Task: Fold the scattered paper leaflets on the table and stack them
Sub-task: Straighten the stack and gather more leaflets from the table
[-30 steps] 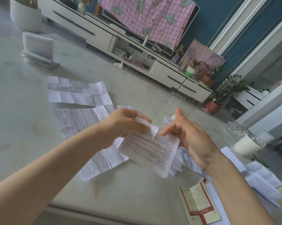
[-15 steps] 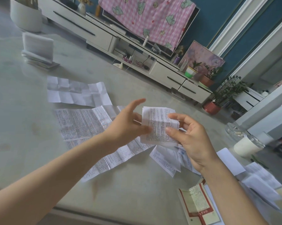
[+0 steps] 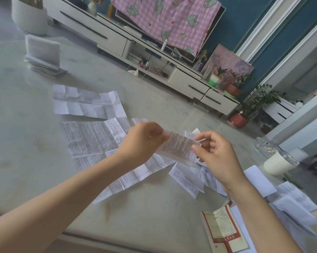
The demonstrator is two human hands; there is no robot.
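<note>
Against half a second ago, I see the leaflet point(image 3: 177, 146) tipped from upright into a slanted strip, and the left hand's point(image 3: 145, 141) raised forefinger curled in. The leaflet hangs mid-frame above the table point(image 3: 26, 143), between both hands. The left hand pinches its upper-left end and the right hand point(image 3: 216, 154) pinches its lower-right edge.

A single wide-angle camera, worn on the person's head, looks forward and down across the tabletop point(image 3: 26, 143), close enough that the left hand point(image 3: 145, 141) and right hand point(image 3: 214, 154) meet at mid-frame; a low white cabinet point(image 3: 92, 28) and blue wall point(image 3: 241, 24) run tilted along the top.
</note>
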